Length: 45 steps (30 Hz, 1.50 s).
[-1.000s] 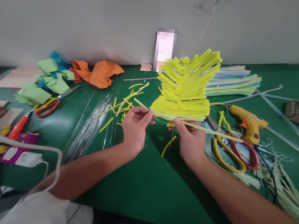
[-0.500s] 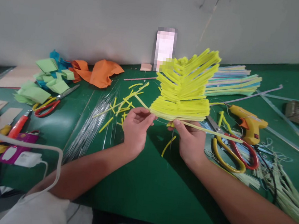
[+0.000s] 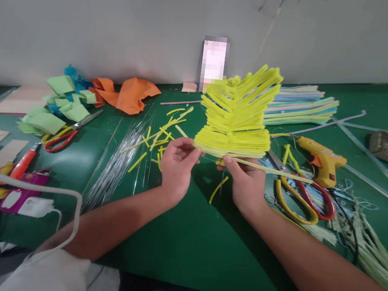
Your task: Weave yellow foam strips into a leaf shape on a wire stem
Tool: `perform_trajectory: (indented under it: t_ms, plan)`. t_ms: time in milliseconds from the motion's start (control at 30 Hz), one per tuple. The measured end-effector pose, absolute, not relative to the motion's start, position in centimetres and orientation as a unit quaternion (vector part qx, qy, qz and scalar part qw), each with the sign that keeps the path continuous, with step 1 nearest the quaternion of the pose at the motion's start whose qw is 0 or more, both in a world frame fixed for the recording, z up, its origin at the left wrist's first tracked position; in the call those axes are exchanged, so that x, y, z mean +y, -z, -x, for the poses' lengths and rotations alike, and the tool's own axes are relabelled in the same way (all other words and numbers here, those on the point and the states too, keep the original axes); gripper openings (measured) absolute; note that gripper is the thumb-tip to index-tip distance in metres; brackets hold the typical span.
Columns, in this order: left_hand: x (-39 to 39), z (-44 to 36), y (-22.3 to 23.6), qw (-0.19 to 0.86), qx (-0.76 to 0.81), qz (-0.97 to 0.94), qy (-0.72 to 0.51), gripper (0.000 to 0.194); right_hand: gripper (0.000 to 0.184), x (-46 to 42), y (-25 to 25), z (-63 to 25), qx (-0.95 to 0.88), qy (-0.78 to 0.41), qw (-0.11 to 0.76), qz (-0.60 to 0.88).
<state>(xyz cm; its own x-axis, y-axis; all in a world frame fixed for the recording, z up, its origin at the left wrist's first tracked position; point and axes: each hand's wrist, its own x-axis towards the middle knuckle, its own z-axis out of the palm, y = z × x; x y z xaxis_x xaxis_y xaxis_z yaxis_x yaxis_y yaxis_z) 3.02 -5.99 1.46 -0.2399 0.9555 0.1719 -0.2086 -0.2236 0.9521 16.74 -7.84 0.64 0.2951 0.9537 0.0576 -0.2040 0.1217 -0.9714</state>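
The yellow chenille-stem leaf [image 3: 235,122] stands up just beyond my fingertips, towards the wall [image 3: 123,25], and spans the space above both hands. Its long axis runs away from me and upward, roughly along the bound midline, while the lowest rows lie crosswise, from one hand towards the other. My right hand [image 3: 248,184] is the nearer to that midline: its thumb presses against the fingers just under the bottom rows, beside a small yellow nub. My left hand [image 3: 177,171] pinches at the lower left corner, thumb against fingertip; I can't tell whether the fine wire [image 3: 208,157] between my hands is caught in that pinch too.

One pale yellow stem [image 3: 278,171] sticks out well past the leaf on the right, passing by my right thumb and reaching across in view to the handles of the scissors [image 3: 299,209]. Below my right hand, a short yellow offcut [image 3: 216,192] shows over the green table [image 3: 182,247].

The only container I make out is a brown tray [image 3: 385,158] far to my right, well apart from both hands; small bits seem to lie in it, too small to name.
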Motion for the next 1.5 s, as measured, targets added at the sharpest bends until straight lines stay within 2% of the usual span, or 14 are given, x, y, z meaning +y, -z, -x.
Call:
perform_trajectory:
  t_ms: [233, 600, 1000, 1233, 1500]
  plan:
    - [-5.8, -2.9, -0.8, 0.436, 0.43, -0.462, -0.642, 0.044, 0.024, -7.7, -0.4, -16.8, -0.397, -0.44, 0.64, 0.489]
    - [-5.8, -3.1, -1.0, 0.443, 0.435, -0.447, -0.644, 0.04, 0.015, -7.7, -0.2, -16.9, -0.408, -0.467, 0.616, 0.485]
    - [-5.9, -3.2, -0.9, 0.456, 0.434, -0.434, -0.644, 0.04, 0.024, -7.3, 0.0, -16.9, -0.362, -0.481, 0.635, 0.485]
    - [-6.0, -3.2, -0.9, 0.461, 0.441, -0.44, -0.632, 0.039, 0.04, -7.2, 0.6, -16.8, -0.345, -0.494, 0.643, 0.474]
    - [-6.2, -3.3, -0.7, 0.492, 0.42, -0.43, -0.629, 0.034, 0.032, -7.2, 0.5, -16.9, -0.34, -0.499, 0.647, 0.466]
